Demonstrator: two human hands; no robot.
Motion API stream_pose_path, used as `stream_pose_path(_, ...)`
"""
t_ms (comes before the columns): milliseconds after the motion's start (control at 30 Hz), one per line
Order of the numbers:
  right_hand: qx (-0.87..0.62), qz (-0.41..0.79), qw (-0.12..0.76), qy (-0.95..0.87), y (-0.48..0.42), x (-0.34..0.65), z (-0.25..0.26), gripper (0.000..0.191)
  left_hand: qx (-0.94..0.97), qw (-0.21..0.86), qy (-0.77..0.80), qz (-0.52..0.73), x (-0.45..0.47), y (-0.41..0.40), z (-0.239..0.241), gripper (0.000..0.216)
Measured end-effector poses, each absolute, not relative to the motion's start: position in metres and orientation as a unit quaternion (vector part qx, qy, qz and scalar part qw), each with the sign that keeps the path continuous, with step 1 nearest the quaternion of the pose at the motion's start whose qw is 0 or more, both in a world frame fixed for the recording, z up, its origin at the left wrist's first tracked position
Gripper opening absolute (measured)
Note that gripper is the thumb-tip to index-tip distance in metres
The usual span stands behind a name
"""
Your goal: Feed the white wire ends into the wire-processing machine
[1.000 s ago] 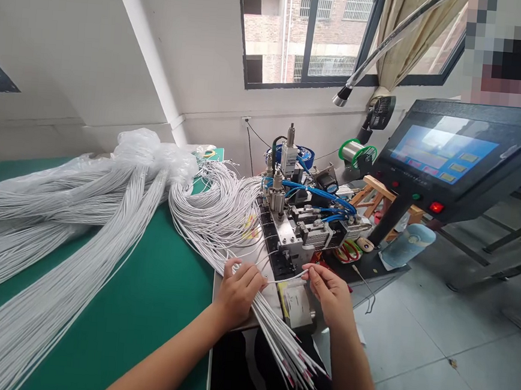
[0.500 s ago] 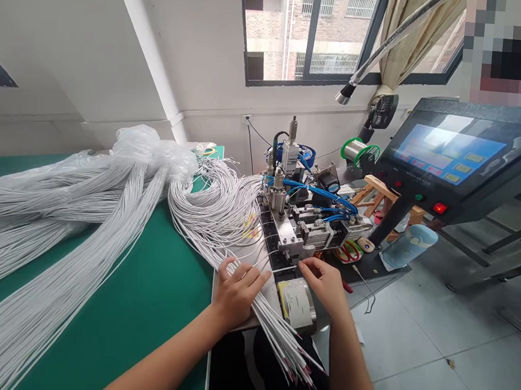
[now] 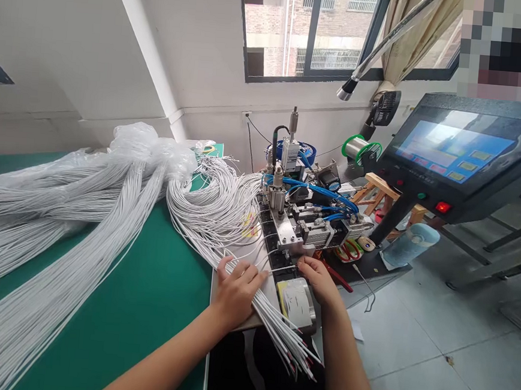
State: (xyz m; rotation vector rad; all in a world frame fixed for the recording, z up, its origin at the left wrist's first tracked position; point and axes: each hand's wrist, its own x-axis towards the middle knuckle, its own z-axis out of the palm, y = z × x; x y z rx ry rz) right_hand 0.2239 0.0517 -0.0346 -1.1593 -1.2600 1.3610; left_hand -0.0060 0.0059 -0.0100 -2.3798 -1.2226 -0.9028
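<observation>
A green counter (image 3: 143, 306) fills the left, a compact machine (image 3: 285, 224) sits to its right, and here the left hand (image 3: 237, 289) grips a bundle of white cables (image 3: 273, 322), ends fanning out near! The right hand (image 3: 319, 278) pinches a single cable (image 3: 285, 269), stretched between both hands at the machine's near side.

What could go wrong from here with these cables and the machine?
The right hand pinches one white cable close to the machine, so it might get nipped if a part there moves.

The left hand lies over the cable bundle, whose ends stick out past the work surface; if that hand lifted, the bundle might slip.

The looped cables lie closely crowded and could snag when one is pulled.
</observation>
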Motion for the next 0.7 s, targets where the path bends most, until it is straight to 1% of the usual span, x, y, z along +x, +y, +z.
stream_pose_path(267, -0.482, 0.543, 0.464, -0.508, 0.047, 0.226, -0.04, 0.038, -0.825, 0.168, -0.426, -0.333, -0.006, 0.006, -0.008, 0.027)
stream_pose_path(533, -0.551, 0.386, 0.484, -0.559, 0.021, 0.242, -0.025, 0.042, -0.822, 0.164, -0.433, -0.332, -0.007, 0.007, -0.012, 0.026)
stream_pose_path(633, -0.559, 0.378, 0.458, -0.579, 0.004, 0.246, -0.008, 0.04, -0.815, 0.168, -0.447, -0.328, -0.006, 0.008, -0.012, 0.02)
stream_pose_path(700, -0.553, 0.386, 0.418, -0.609, -0.008, 0.247, 0.004, 0.038, -0.813, 0.178, -0.443, -0.334, -0.005, 0.008, -0.011, 0.016)
